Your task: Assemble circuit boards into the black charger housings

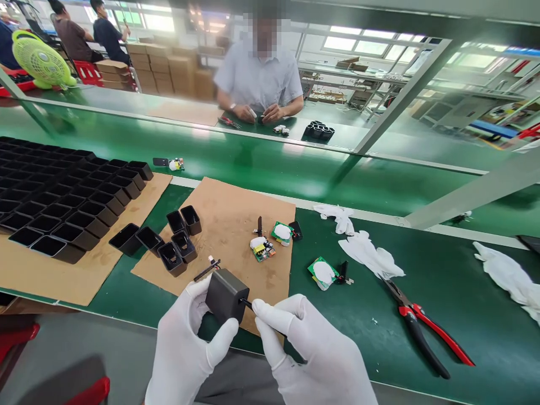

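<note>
Two white-gloved hands meet low in the view over the near edge of the green worktop (442, 292). The left hand (189, 343) has its grip closed around a dark grey box-shaped housing (225, 295), thumb on the near face and fingers behind it, holding it tilted above the worktop's edge. The right hand (312, 354) pinches a thin black tool (247, 304) whose tip touches the housing's right side.

Just beyond the housing lies a brown cardboard sheet (232, 214). On it, to the left, sit several open black shells (179, 242) in a loose cluster; near its right edge lie small circuit boards (270, 242) with white and green parts. Another green board (323, 274) rests on the bare worktop just right of the sheet. Further right lie crumpled white gloves (369, 256) and red-handled pliers (426, 332), near each other.

At far left, a second cardboard sheet carries many rows of black shells (54, 191), packed side by side. Across the belt, well apart, a person in a light shirt (259, 79) sits with both hands together on the far worktop. A green fan (40, 59) stands at upper left.
</note>
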### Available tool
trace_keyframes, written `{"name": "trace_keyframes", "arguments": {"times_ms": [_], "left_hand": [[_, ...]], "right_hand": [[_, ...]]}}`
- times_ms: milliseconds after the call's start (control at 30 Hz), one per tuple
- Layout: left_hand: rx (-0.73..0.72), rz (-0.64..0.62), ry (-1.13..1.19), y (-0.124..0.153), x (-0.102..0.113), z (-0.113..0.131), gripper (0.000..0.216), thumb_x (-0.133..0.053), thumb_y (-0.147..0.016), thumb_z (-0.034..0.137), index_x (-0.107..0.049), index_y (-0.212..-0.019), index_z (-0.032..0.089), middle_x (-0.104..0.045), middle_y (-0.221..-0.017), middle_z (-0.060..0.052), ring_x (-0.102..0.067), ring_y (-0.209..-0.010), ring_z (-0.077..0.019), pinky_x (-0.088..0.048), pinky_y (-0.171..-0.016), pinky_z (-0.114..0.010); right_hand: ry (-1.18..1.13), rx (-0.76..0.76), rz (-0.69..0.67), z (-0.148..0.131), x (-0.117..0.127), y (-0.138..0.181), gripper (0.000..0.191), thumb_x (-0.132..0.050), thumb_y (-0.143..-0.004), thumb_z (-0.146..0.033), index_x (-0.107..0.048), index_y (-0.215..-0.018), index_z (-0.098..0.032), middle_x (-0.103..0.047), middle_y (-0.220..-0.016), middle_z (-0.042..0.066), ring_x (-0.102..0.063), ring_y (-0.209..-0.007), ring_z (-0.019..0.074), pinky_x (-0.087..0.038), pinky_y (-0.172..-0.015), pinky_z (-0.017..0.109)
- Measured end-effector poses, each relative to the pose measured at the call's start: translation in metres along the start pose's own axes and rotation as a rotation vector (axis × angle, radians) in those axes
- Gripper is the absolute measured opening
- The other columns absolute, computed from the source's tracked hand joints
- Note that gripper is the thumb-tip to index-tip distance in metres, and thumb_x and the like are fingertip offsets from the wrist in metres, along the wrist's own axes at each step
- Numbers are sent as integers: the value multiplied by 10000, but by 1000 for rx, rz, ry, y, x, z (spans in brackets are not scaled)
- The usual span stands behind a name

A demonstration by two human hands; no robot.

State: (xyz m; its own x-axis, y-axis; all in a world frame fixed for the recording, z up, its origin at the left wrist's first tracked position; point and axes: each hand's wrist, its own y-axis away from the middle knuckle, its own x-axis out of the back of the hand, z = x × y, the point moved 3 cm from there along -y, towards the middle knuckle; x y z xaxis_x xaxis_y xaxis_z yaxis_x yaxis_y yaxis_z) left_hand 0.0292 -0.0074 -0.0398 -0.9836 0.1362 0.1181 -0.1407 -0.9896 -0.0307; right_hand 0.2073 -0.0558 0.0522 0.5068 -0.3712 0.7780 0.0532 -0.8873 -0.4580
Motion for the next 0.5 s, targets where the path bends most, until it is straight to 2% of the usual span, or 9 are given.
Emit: {"name": "trace_keyframes", "arguments": {"times_ms": [133,200,267,333,433,500], "left_hand": [[-77,61,-126,5,-1,-3,567,-820,-871,338,-608,-1374,184,-767,-1327,-139,-782,-1193,-323,-703,-924,-359],[-106,84,-194,6,-2,-3,561,-804,-873,332,-606,-1376,185,-767,-1308,-134,-789,-1175,-319,-708,-905,-357],[-160,121,-269,7,-2,-1,536,-785,-873,315,-612,-1363,181,-773,-1251,-122,-809,-1113,-301,-713,-879,-348],[-233,167,-353,8,-2,3,527,-771,-864,300,-619,-1354,177,-772,-1191,-106,-826,-1028,-276,-715,-855,-337],[-344,236,-521,10,-2,10,565,-766,-838,306,-623,-1366,166,-766,-1131,-99,-830,-935,-260,-712,-803,-320],[-390,279,-646,12,-2,15,594,-763,-817,310,-625,-1375,161,-765,-1106,-103,-827,-902,-261,-703,-748,-307]], "right_hand": [[74,-24,104,-2,-7,2,225,-509,-1050,-173,-717,-1078,-255,-622,-743,-48,-540,-510,72,-443,-510,164],[83,-47,102,-2,-9,4,218,-511,-1049,-187,-715,-1067,-261,-629,-747,-49,-558,-516,78,-444,-503,174],[51,-115,17,0,-13,5,193,-543,-1039,-205,-722,-1049,-275,-677,-799,-44,-640,-576,84,-486,-546,174],[2,-225,-61,4,-16,7,198,-584,-1013,-215,-734,-1118,-291,-741,-861,-45,-731,-668,104,-546,-620,185],[-73,-344,-133,11,-23,7,416,-567,-990,-232,-680,-1390,-253,-814,-917,-24,-804,-758,157,-602,-676,237],[-168,-379,-221,14,-30,5,475,-516,-992,-245,-663,-1442,-209,-841,-995,17,-825,-869,185,-624,-765,264]]}}
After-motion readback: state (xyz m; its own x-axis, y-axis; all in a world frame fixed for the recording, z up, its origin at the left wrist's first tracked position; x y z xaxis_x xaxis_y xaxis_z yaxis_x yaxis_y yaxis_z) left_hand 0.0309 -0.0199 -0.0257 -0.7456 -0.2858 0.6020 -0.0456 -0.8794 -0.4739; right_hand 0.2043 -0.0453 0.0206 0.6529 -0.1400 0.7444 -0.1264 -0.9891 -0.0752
